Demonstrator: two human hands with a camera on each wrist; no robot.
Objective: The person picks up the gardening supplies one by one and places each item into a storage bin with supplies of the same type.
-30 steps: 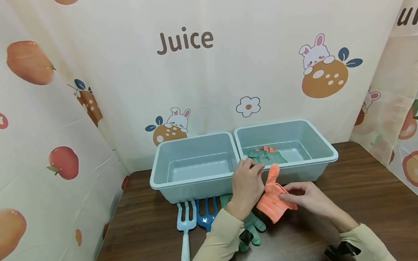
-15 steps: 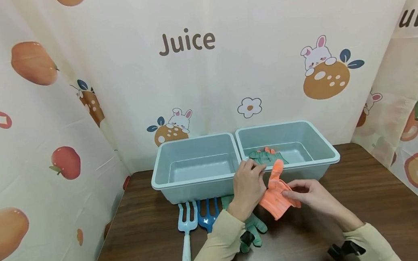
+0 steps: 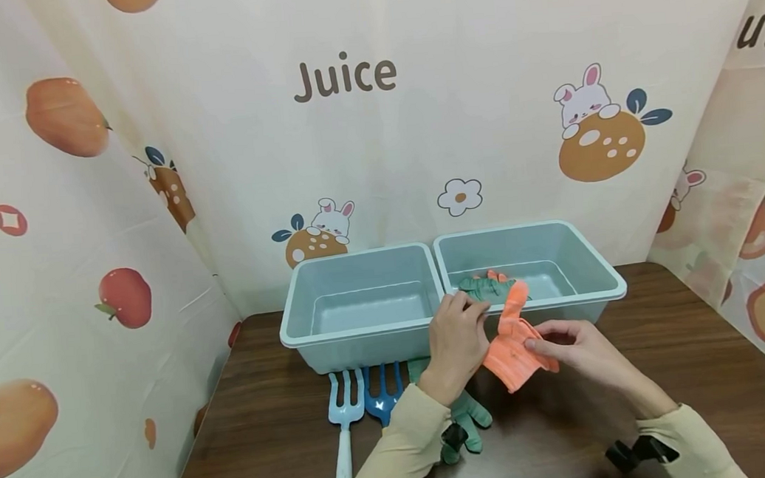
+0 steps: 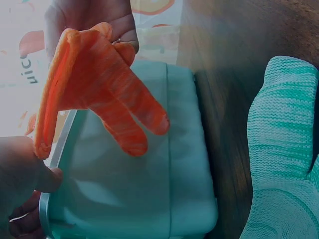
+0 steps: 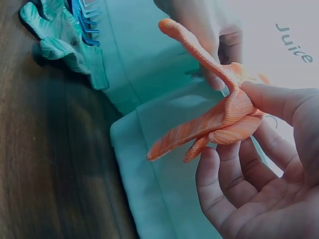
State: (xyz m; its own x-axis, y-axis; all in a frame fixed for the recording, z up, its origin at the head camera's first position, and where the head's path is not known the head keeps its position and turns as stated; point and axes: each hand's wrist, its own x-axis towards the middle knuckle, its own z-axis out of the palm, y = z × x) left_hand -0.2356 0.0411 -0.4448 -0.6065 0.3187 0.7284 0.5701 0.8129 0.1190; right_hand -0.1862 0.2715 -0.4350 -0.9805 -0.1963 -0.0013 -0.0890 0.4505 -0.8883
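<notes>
An orange knit glove point(image 3: 516, 355) is held up in front of the right bin between both hands. My left hand point(image 3: 458, 341) pinches the glove's edge, its thumb at the cuff in the left wrist view. My right hand point(image 3: 580, 355) grips the other side; in the right wrist view the thumb presses from one side and fingers curl under the bunched glove point(image 5: 224, 114). Inside the right bin point(image 3: 543, 301) lie a green glove point(image 3: 486, 289) and some orange fingertips of a glove. Another green glove point(image 3: 468, 411) lies on the table, partly hidden beneath my left forearm.
The left bin point(image 3: 365, 334) stands against the right one, both near the printed backdrop. A light blue hand fork point(image 3: 346, 412) and a dark blue hand fork point(image 3: 383, 402) lie before it on the wooden table point(image 3: 257, 440); the sleeve covers part of the dark one.
The orange glove has risen slightly and shifted right, with my right hand moving along. My left hand keeps nearly the same place, still on the glove. The head view has drifted a little.
</notes>
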